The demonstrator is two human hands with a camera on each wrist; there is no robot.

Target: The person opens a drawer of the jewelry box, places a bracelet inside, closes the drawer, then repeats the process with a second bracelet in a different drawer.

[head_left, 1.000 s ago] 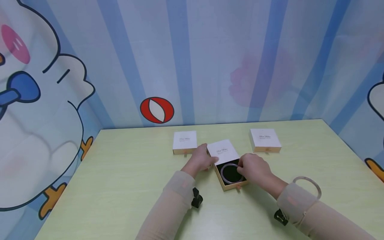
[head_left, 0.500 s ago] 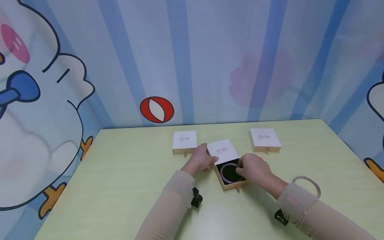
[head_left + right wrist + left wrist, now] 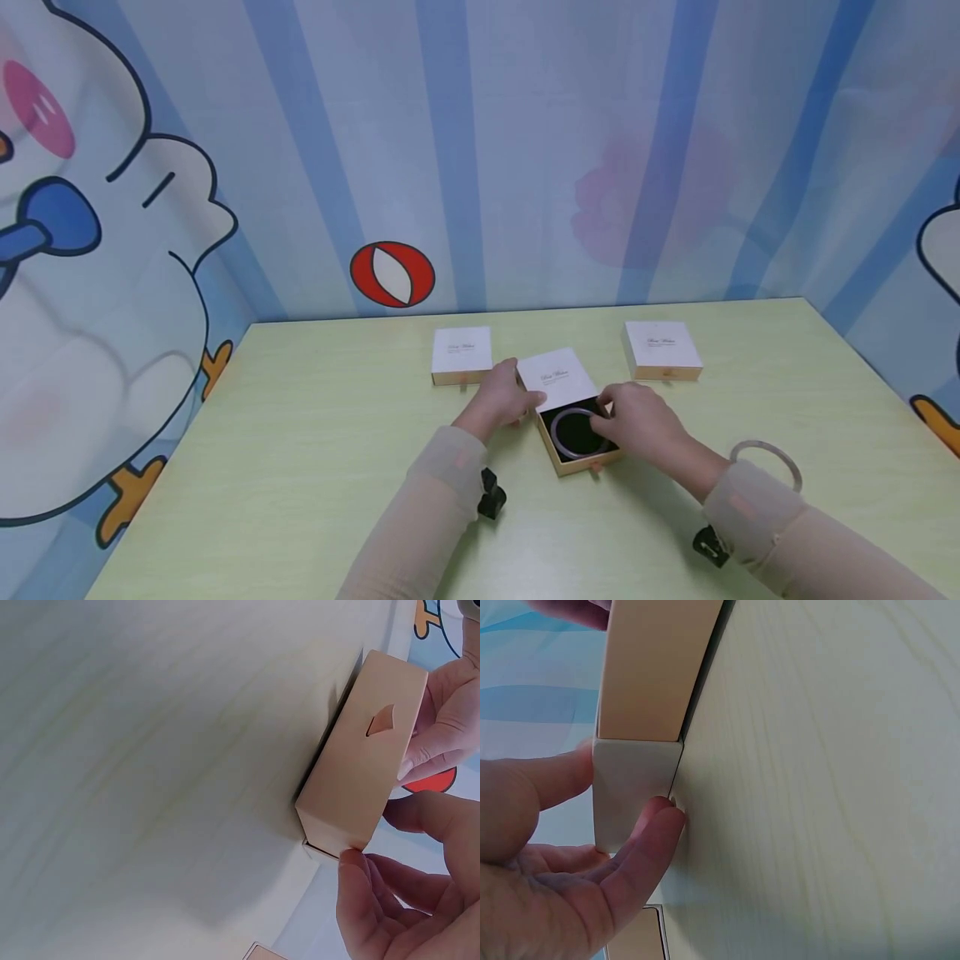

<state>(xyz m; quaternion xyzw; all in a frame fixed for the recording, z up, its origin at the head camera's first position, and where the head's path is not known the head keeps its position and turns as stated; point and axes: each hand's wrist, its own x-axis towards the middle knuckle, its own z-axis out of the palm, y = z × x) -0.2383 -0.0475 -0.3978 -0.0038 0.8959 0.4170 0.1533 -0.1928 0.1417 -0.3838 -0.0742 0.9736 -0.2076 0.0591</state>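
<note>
A white-sleeved gift box sits mid-table with its gold drawer pulled partway toward me. Inside, a pale bangle lies on a black pad. My left hand grips the sleeve's left end; in the left wrist view its thumb is on top and its fingers are along the side of the sleeve. At the drawer's right side is my right hand. Its thumb reaches over the open top at the bangle's right edge, while in the right wrist view the fingers touch the corner of the drawer.
Two closed boxes of the same kind stand farther back, a left box and a right box. Another bangle shows on the table, partly hidden behind my right sleeve. A printed cloth hangs behind the table.
My right hand and forearm have shifted slightly to the right, and its index finger has opened a little away from the thumb. My left hand, box and bangle have stayed put.
</note>
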